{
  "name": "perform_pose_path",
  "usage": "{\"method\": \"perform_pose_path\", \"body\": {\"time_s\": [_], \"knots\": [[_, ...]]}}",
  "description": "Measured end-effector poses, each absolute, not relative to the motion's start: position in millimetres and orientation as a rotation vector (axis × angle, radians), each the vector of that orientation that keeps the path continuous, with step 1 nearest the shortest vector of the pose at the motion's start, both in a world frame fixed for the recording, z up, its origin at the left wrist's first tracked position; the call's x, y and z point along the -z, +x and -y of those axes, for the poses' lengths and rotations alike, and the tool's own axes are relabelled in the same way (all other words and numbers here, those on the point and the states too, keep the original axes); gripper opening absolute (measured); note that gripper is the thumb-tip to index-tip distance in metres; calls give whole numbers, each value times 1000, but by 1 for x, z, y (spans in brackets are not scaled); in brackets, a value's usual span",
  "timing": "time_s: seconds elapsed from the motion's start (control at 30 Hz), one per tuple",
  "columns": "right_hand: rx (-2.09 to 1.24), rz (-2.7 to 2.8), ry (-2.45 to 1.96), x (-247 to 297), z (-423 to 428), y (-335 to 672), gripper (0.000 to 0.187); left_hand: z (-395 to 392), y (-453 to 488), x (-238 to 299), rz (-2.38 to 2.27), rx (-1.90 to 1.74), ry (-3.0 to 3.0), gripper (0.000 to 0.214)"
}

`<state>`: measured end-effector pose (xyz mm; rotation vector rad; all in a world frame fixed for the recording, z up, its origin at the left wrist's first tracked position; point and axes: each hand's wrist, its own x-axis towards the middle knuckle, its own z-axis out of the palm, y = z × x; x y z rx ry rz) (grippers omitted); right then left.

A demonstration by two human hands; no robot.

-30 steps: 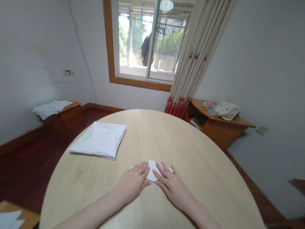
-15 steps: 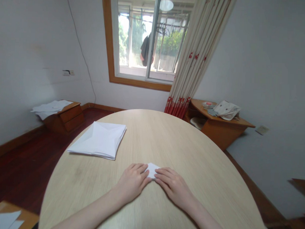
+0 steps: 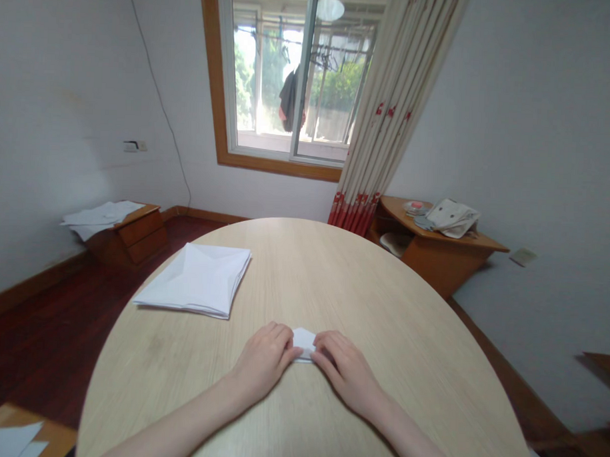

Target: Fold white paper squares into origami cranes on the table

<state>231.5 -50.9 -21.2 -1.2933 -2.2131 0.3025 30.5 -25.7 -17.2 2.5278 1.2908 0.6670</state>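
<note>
Small folded white paper (image 3: 304,338) on near half of round table (image 3: 353,277). Left hand (image 3: 264,352) and right hand (image 3: 349,367) both closed on it, fingers curled, thumbs in, pinching 1 side each. Stack of white paper sheets (image 3: 198,278) at table's left edge. Window (image 3: 270,87) and red-trimmed curtain (image 3: 386,125) beyond table.

Round pale table (image 3: 333,276), center to bottom of frame; white paper stack (image 3: 196,278) center-left, small folded paper (image 3: 304,339) lower center.
</note>
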Motion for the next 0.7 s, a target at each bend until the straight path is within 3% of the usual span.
{"method": "perform_pose_path", "body": {"time_s": [0.7], "knots": [[-271,2210,-1414,28,48,225,11,27,34,18,-1279,-590,2509,9]]}}
